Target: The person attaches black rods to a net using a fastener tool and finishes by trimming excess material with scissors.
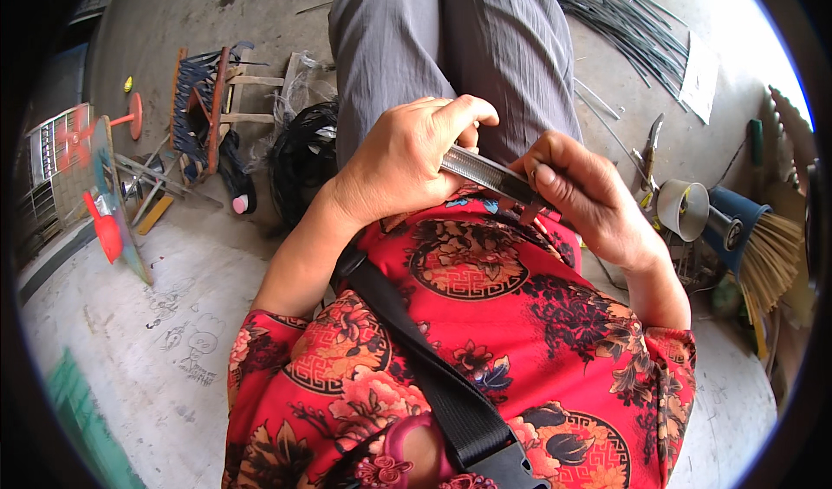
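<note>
- Left hand [394, 164]: fingers curled closed round the left end of a narrow, silvery, ribbed metal piece with dark edging [482, 173].
- Right hand [594, 201]: thumb and bent fingers pinched at the piece's other end; exact contact partly hidden.
- Metal piece: slants down to the right between both hands, above the lap edge of a red, flower-patterned fabric top [494, 316].
- Beneath and beyond: grey cloth trousers [390, 38], knees together.
- Left of the legs: loose coil of shiny black strips [303, 146]; farther left, small brown wooden-framed seat with black webbing [198, 103].
- Beyond right knee: spread bundle of long dark strips [598, 16].
- Right: round whitish pot [683, 210], near a straw-coloured bristle broom [771, 255].
</note>
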Tool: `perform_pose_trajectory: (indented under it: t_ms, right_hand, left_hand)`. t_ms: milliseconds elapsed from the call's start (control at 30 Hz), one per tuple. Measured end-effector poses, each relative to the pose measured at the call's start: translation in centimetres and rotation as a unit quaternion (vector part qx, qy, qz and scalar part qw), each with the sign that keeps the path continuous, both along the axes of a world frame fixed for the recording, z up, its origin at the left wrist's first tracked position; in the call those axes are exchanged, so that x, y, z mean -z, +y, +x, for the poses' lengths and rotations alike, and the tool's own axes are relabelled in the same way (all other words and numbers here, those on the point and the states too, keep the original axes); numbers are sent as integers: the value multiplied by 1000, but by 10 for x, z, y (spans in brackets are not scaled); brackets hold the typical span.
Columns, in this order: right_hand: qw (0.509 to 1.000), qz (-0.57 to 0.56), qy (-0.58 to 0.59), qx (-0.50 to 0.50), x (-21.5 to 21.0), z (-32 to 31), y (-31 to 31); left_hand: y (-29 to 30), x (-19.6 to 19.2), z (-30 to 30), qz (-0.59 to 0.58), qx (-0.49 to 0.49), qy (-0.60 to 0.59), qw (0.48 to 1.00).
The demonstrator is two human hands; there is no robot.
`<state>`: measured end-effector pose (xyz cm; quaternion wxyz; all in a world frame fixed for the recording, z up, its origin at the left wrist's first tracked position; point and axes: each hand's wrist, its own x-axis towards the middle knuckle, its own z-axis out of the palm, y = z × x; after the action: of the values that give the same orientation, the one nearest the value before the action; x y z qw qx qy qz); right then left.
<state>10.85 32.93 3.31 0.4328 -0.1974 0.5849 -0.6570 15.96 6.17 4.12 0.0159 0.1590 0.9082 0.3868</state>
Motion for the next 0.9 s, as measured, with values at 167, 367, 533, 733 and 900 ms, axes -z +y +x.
perform_pose_trajectory:
  t_ms: [167, 367, 533, 733, 900]
  right_hand:
    - [996, -12, -2, 91, 24, 32, 0]
    - [987, 41, 102, 117, 39, 59, 11]
    - [982, 53, 152, 101, 32, 56, -6]
    - [971, 42, 212, 103, 32, 50, -14]
    - [976, 74, 173, 110, 30, 50, -16]
  left_hand:
    - [-7, 20, -10, 53, 50, -95, 993]
    - [-3, 44, -10, 138, 78, -158, 975]
    - [-14, 39, -1, 105, 63, -158, 980]
    - [-15, 31, 7, 90, 30, -149, 984]
    - [-21, 9, 14, 124, 79, -151, 978]
